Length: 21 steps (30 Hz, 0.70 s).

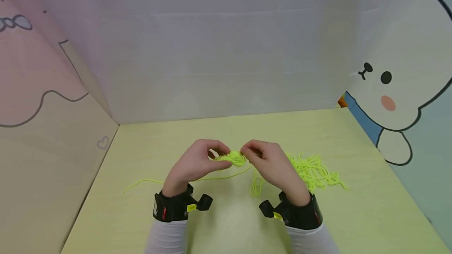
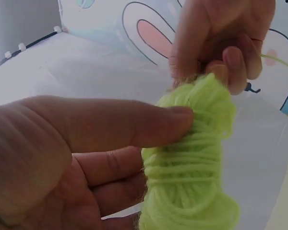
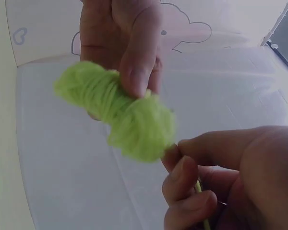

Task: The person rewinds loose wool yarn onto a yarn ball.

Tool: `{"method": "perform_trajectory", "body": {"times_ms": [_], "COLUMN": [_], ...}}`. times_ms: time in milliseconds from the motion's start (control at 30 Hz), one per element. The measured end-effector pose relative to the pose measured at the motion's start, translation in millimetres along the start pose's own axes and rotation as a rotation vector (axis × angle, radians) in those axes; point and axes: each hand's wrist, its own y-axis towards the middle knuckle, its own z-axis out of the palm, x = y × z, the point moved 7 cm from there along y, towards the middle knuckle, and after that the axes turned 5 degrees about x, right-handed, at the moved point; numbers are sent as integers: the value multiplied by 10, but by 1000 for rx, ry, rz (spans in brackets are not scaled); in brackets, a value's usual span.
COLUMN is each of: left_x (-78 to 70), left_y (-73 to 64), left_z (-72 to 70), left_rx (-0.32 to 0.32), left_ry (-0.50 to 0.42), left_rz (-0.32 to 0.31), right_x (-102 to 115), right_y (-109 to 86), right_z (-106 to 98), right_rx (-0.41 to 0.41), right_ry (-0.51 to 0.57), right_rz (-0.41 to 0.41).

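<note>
A small bundle of neon yellow-green yarn (image 1: 236,158), wrapped round its middle with several turns, is held above the table between the thumb and fingers of my left hand (image 1: 195,162). In the left wrist view the left thumb presses across the wraps of the yarn bundle (image 2: 187,160). Close by the bundle's far end, my right hand (image 1: 270,162) has its fingers curled on a yarn strand (image 3: 198,187). The strand runs through the right fingers and out below them. Whether the right fingertips touch the bundle is hard to tell.
Loose tangled yarn (image 1: 314,173) lies on the pale wooden table (image 1: 233,230) behind the right forearm. A small loop of yarn (image 1: 256,186) hangs or lies left of it. One long yarn tail (image 1: 141,181) reaches to the left. A light curtain (image 1: 226,58) stands along the back.
</note>
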Motion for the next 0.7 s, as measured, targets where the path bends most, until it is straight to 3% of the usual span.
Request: {"method": "perform_trajectory", "body": {"times_ms": [167, 300, 367, 567, 700], "left_x": [55, 69, 73, 97, 65], "left_y": [61, 91, 92, 69, 66], "left_z": [-1, -29, -52, -119, -140], "left_rx": [-140, -237, -277, -347, -351], "left_ry": [42, -24, -91, -433, -543], "left_rz": [-67, -89, -90, -42, 9], "right_x": [139, 255, 291, 332, 334], "right_y": [-21, -29, -32, -40, -35], "right_z": [8, 93, 143, 242, 258], "right_rx": [-112, -123, -113, -88, -91], "right_ry": [-78, -165, -187, -184, -160], "right_rz": [-46, -114, -134, -136, -126]}}
